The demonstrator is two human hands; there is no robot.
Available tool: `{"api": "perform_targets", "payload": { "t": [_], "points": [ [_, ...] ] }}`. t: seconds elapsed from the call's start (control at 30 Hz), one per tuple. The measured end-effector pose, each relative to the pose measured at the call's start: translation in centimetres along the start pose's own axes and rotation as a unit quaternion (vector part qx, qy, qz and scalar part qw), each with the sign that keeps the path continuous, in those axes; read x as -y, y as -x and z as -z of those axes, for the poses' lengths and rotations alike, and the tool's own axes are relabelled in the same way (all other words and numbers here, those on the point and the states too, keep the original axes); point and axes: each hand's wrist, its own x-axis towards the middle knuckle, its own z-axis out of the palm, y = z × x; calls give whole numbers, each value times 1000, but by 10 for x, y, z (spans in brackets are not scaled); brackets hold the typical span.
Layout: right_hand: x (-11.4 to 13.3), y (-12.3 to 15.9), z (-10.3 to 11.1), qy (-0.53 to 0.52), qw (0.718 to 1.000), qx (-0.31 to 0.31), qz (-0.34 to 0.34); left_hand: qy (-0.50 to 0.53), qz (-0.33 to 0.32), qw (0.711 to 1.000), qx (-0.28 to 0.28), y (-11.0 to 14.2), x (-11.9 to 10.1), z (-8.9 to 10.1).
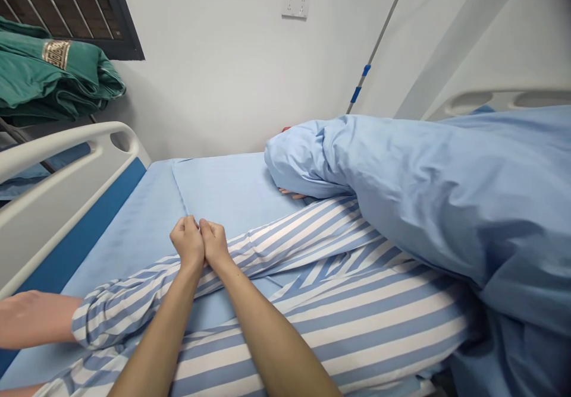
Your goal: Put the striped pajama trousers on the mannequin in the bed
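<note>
Two fists, left hand (186, 239) and right hand (214, 243), together at the far trouser leg (267, 245)

Both hands are curled tight, side by side, thumbs uppermost; whether any cloth is pinched inside cannot be told. The step in hand looks like a paired placing of the fists at the lower leg. A next move on that leg would seem to call for matched effort from both arms, or for loosened fingers if the leg itself must be grasped.

The striped far leg passes behind the wrists, while the knuckles show past its far edge against the blue sheet (223, 177); contact with either is unclear. The near trouser leg (357, 323) lies closer to the wearer, partly behind the forearms. Leftward, a bare foot (35, 320) points toward the footboard (66, 189). To the right, a rumpled quilt (423, 171) covers the thighs, with fingertips (292, 194) peeping from beneath. Beyond stand a pole (381, 34) and, at the upper left, a green folded bundle (57, 82).
</note>
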Motion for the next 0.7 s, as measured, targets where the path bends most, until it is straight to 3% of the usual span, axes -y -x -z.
{"api": "perform_targets", "payload": {
  "t": [0.17,0.43,0.6,0.7],
  "points": [
    [-4,0,-1,6,1000,-9,8,-55,-27,998,19,4,24,2],
    [0,-2,0,72,997,4,-8,-80,-21,996,40,2,21,5],
    [24,-8,22,251,963,94,37,-75,-19,995,56,4,22,5],
    [28,-9,42,289,946,121,82,-95,-37,993,57,6,21,3]
  ]
}}
